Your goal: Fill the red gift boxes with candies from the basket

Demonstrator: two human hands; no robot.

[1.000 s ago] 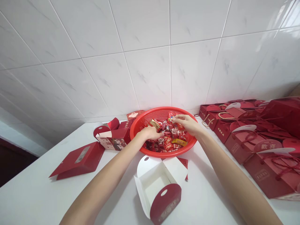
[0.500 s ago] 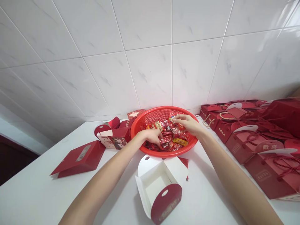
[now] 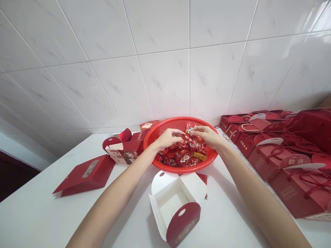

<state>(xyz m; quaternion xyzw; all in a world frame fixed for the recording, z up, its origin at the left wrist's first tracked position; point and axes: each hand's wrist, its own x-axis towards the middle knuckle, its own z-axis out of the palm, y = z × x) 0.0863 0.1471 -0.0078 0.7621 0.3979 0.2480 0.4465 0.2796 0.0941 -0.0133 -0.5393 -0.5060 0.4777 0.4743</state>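
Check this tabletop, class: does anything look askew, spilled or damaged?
Odd: the folded red card at left lies askew, unlike the red boxes lined up at right. A red patch shows beside the open box; I cannot tell whether it is loose. No clear spill or damage.

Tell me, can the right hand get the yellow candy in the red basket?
Probably yes. The right hand is over the red basket, close to the yellow candy, which lies among red candies with its top showing and no hand covering it.
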